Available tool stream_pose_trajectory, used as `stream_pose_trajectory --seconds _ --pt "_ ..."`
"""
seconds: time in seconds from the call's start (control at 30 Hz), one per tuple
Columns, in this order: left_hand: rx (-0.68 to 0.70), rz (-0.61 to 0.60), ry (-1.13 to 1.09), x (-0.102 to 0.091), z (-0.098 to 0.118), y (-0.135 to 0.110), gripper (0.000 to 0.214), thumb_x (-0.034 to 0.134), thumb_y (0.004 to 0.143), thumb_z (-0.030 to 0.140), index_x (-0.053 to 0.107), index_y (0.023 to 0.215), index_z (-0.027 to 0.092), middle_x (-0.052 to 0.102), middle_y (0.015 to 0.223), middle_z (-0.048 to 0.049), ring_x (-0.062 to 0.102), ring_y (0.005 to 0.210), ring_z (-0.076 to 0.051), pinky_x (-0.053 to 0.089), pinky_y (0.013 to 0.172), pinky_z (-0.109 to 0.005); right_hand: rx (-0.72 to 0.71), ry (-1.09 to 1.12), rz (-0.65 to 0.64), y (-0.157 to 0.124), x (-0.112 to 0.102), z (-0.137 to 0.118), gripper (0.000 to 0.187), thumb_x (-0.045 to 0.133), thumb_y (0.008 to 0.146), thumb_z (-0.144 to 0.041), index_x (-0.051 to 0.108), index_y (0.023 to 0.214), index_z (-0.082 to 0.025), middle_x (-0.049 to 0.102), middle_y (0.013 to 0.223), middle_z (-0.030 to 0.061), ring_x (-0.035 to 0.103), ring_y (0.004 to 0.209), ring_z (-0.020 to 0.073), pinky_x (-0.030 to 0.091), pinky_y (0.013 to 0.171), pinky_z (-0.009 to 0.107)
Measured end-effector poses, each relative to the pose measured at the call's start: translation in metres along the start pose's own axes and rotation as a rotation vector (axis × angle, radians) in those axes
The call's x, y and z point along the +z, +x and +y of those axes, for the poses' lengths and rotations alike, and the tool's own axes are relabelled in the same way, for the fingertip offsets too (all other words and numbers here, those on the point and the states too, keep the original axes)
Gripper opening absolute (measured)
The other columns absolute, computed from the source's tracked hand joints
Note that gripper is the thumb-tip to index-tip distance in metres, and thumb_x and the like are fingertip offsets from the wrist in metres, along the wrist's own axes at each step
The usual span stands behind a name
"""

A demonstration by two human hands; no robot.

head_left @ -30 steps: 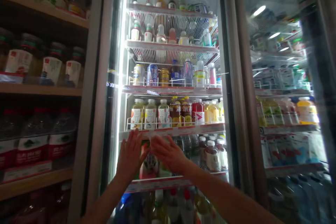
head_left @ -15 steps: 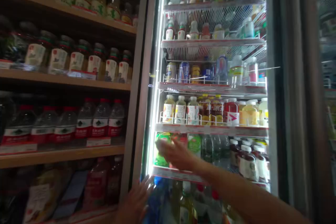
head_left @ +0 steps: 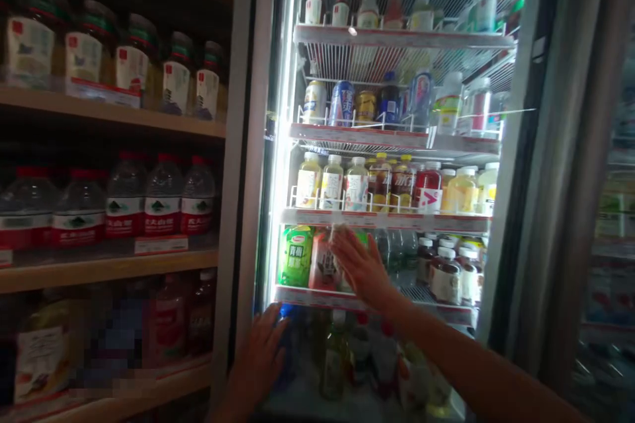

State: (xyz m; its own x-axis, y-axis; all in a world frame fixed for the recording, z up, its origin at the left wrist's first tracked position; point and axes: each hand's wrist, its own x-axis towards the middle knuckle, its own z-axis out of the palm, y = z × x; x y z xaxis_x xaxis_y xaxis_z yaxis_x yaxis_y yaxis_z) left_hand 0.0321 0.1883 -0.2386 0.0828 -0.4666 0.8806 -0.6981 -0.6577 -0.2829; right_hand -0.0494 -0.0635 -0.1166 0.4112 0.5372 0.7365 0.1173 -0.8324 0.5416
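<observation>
I face an open lit drinks fridge (head_left: 397,39). My right hand (head_left: 361,268) reaches in to the third shelf down, fingers spread, against a red-labelled bottle (head_left: 322,263) and a partly hidden bottle behind it. A green-labelled bottle (head_left: 296,255) stands just left of them. My left hand (head_left: 260,358) lies open and flat on the fridge's left frame (head_left: 251,145) at the level of the bottom compartment, beside a blue-capped bottle (head_left: 290,344). Neither hand grips anything.
Wooden shelves (head_left: 109,268) on the left carry water bottles (head_left: 159,197) and labelled jars (head_left: 129,59). Upper fridge racks hold cans (head_left: 341,103) and juice bottles (head_left: 332,182). The open glass door (head_left: 570,165) stands at the right. Several bottles crowd the fridge floor (head_left: 337,357).
My left hand dropped from the middle shelf to the fridge's lower left frame. My right hand stayed at the third shelf, shifting a little rightwards along it. The view swung left, then tilted down.
</observation>
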Motion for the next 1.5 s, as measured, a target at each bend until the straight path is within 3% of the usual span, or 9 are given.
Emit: stream_pose_trajectory --seconds 0.17,0.33,0.53,0.7,0.87,1.1,1.3,1.43,1.5 --pt "0.111 0.054 -0.094 0.007 0.045 0.048 0.042 0.044 0.078 0.012 0.051 0.119 0.02 0.047 0.134 -0.0086 0.038 0.128 -0.021 0.04 0.1 -0.037 -0.371 0.042 -0.127 -0.079 -0.028 0.028 0.044 0.039 0.084 -0.01 0.055 0.119 -0.03 0.041 0.139 -0.0089 0.025 0.135 0.0076 0.022 0.112 0.031" --pt "0.164 0.077 -0.169 0.009 0.09 0.09 0.041 0.044 0.077 0.011 0.052 0.116 0.02 0.046 0.135 -0.0079 0.033 0.131 -0.021 0.037 0.102 -0.038 0.088 -0.098 -0.124 -0.1 -0.047 0.065 0.05 0.038 0.084 -0.006 0.049 0.127 -0.029 0.041 0.14 -0.0021 0.029 0.134 0.0149 0.02 0.113 0.043" --pt "0.263 0.087 -0.254 0.015 0.139 0.125 0.04 0.045 0.077 0.013 0.054 0.114 0.021 0.045 0.136 -0.0054 0.031 0.132 -0.02 0.033 0.105 -0.037 -0.122 -0.206 -0.152 -0.143 -0.062 0.084 0.05 0.04 0.082 -0.008 0.048 0.128 -0.028 0.035 0.143 -0.0062 0.02 0.137 0.0138 0.01 0.116 0.04" --pt "0.246 0.092 -0.27 0.024 0.164 0.15 0.044 0.045 0.076 0.013 0.052 0.118 0.021 0.042 0.138 -0.0067 0.032 0.131 -0.021 0.034 0.105 -0.041 0.471 -0.351 0.109 -0.168 -0.074 0.127 0.057 0.04 0.086 -0.016 0.028 0.141 -0.02 0.021 0.149 0.0102 0.017 0.137 0.0283 0.027 0.105 0.055" --pt "0.281 0.125 -0.312 0.029 0.182 0.154 0.038 0.046 0.077 0.016 0.055 0.113 0.023 0.044 0.137 -0.0052 0.032 0.131 -0.021 0.034 0.105 -0.039 0.471 -0.303 0.057 -0.219 -0.07 0.117 0.063 0.039 0.086 -0.014 0.017 0.145 -0.026 0.018 0.15 0.0054 0.021 0.137 0.0262 0.04 0.101 0.048" --pt "0.215 0.173 -0.24 0.031 0.166 0.174 0.042 0.041 0.076 0.009 0.051 0.116 0.019 0.044 0.135 -0.0102 0.028 0.133 -0.023 0.034 0.103 -0.044 0.653 -0.301 0.353 -0.168 -0.072 0.148 0.065 0.036 0.089 -0.014 0.005 0.146 -0.024 0.008 0.152 0.0082 0.017 0.138 0.0297 0.032 0.104 0.057" --pt "0.148 0.178 -0.177 0.031 0.127 0.152 0.04 0.043 0.079 0.012 0.048 0.119 0.02 0.045 0.135 -0.0103 0.027 0.134 -0.023 0.032 0.106 -0.043 0.613 -0.276 0.175 -0.194 -0.063 0.121 0.063 0.038 0.088 -0.018 0.011 0.145 -0.027 0.01 0.152 0.0043 0.016 0.138 0.0277 0.034 0.104 0.053" --pt "0.035 0.175 -0.179 0.033 0.111 0.151 0.042 0.045 0.081 0.018 0.044 0.123 0.02 0.039 0.139 -0.012 0.026 0.135 -0.025 0.031 0.106 -0.047 0.711 -0.313 0.404 -0.119 -0.074 0.151 0.064 0.037 0.087 -0.017 0.011 0.146 -0.019 0.008 0.152 0.0102 0.012 0.138 0.0304 0.028 0.104 0.057" --pt "-0.018 0.171 -0.181 0.032 0.105 0.151 0.043 0.045 0.082 0.019 0.043 0.124 0.02 0.035 0.141 -0.0129 0.026 0.134 -0.026 0.031 0.105 -0.047 0.561 -0.292 0.362 -0.083 -0.069 0.143 0.064 0.037 0.086 -0.015 0.013 0.145 -0.016 0.008 0.152 0.0107 0.009 0.139 0.0288 0.024 0.107 0.053"
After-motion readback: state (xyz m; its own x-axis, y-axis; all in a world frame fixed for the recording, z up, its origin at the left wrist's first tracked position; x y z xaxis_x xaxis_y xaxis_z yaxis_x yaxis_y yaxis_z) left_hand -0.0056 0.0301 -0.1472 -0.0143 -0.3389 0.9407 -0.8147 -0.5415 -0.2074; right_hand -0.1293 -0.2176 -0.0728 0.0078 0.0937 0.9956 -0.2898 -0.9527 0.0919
